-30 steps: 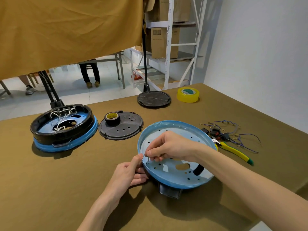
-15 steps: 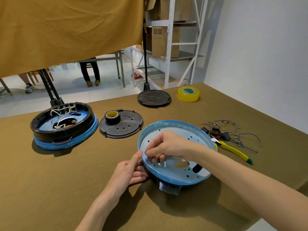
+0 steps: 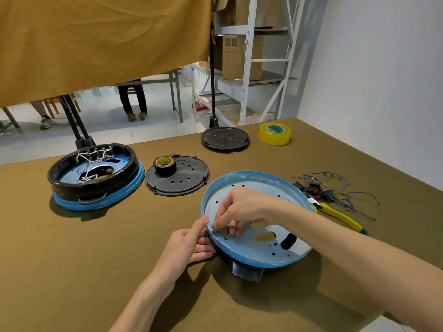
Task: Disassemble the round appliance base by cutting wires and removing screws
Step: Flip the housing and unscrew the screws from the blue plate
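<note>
Head camera looks down at a brown cloth-covered desk (image 3: 72,271), where the round light-blue perforated appliance plate (image 3: 261,188) lies near the front edge. Left hand (image 3: 189,245) grips its near-left rim, thumb on top and fingers curled beneath. Right hand (image 3: 242,209) reaches inside, fingertips pinched together against the plate; whether they hold anything I cannot tell. Yellow-handled cutters (image 3: 340,218) and loose blue wires (image 3: 354,195) lie to the right.

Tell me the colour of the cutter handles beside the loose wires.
Yellow with green tips: cutter handles, clearest in the head view.
</note>
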Motion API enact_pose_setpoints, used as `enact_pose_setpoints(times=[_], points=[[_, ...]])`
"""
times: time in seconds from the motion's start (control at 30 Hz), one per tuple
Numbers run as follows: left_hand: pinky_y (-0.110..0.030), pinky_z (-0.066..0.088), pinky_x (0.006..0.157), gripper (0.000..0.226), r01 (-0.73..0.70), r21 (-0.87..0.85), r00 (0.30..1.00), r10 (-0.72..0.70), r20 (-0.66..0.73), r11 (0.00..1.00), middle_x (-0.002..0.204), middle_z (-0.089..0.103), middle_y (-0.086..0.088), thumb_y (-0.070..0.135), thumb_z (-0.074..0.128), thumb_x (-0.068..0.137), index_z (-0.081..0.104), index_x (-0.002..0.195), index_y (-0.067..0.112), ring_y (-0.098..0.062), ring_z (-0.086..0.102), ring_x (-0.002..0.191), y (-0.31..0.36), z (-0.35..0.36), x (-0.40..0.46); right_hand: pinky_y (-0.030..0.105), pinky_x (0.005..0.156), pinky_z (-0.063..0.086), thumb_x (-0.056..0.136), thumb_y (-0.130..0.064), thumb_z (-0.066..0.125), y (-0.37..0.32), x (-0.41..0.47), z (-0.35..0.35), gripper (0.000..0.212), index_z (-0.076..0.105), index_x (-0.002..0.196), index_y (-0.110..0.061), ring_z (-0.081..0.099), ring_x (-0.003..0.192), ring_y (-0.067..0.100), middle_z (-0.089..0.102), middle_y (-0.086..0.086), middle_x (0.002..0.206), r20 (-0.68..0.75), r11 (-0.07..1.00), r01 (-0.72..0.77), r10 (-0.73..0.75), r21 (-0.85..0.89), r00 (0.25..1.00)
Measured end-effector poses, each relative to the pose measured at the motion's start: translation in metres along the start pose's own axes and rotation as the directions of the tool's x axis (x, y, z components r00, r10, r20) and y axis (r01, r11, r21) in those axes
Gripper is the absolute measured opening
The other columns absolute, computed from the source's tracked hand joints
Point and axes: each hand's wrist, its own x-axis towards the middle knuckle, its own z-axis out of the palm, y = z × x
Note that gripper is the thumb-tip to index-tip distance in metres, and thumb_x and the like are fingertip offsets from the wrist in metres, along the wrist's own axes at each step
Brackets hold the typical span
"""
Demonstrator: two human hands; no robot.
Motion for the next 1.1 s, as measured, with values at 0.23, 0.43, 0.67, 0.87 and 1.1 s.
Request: enact_pose_setpoints(times=[0.23, 0.43, 0.67, 0.87, 1.1], points=[[-0.029, 0.063, 0.074, 0.075, 0.006, -0.001, 1.0, -0.006, 0.005, 1.0, 0.093, 0.08, -0.009, 0.071, 0.062, 0.073, 0.073, 0.11, 0.007, -0.022, 0.079, 0.088, 0.003, 0.002, -0.002, 0.02, 0.06, 0.054, 0.087, -0.017, 0.081, 0.006, -0.004, 0.001, 0.007, 0.081, 0.086, -0.01, 0.065, 0.061, 0.01, 0.075, 0.004, 0.076, 0.001, 0.998, 0.064, -0.064, -0.025, 0.998], [-0.026, 0.062, 0.071, 0.077, -0.021, 0.028, 1.0, 0.021, -0.019, 0.999, 0.09, 0.081, -0.004, 0.077, 0.058, 0.072, 0.071, 0.11, 0.011, -0.018, 0.079, 0.086, 0.002, 0.003, -0.002, 0.019, 0.059, 0.053, 0.093, -0.022, 0.075, -0.004, -0.002, 0.001, 0.009, 0.079, 0.091, -0.014, 0.065, 0.059, 0.005, 0.074, -0.004, 0.075, 0.005, 0.978, 0.088, -0.089, -0.189, 0.996], [-0.031, 0.063, 0.076, 0.082, -0.005, 0.021, 1.0, 0.005, -0.007, 1.0, 0.094, 0.081, -0.006, 0.079, 0.06, 0.069, 0.071, 0.113, 0.011, -0.02, 0.079, 0.089, 0.001, 0.001, 0.0, 0.02, 0.061, 0.053, 0.094, -0.016, 0.073, 0.001, -0.005, -0.003, 0.009, 0.078, 0.096, -0.009, 0.061, 0.064, 0.006, 0.071, -0.002, 0.076, 0.054, 0.988, 0.129, -0.125, -0.08, 0.991], [-0.032, 0.063, 0.078, 0.08, -0.009, 0.006, 1.0, 0.009, -0.008, 1.0, 0.094, 0.08, -0.008, 0.076, 0.062, 0.068, 0.073, 0.11, 0.009, -0.022, 0.078, 0.088, 0.0, 0.001, 0.0, 0.022, 0.059, 0.055, 0.093, -0.017, 0.075, 0.004, -0.006, -0.007, 0.01, 0.078, 0.097, -0.009, 0.061, 0.061, 0.009, 0.072, 0.001, 0.077, 0.061, 0.986, 0.136, -0.131, -0.096, 0.99], [-0.028, 0.063, 0.075, 0.068, -0.013, 0.034, 1.0, 0.013, -0.018, 0.999, 0.092, 0.08, -0.007, 0.07, 0.058, 0.082, 0.074, 0.11, 0.01, -0.02, 0.078, 0.088, 0.002, 0.003, -0.003, 0.021, 0.053, 0.052, 0.093, -0.021, 0.075, 0.0, -0.006, 0.0, 0.008, 0.078, 0.095, -0.014, 0.059, 0.056, 0.004, 0.071, -0.006, 0.07, 0.011, 0.963, 0.173, -0.174, -0.208, 0.985]])
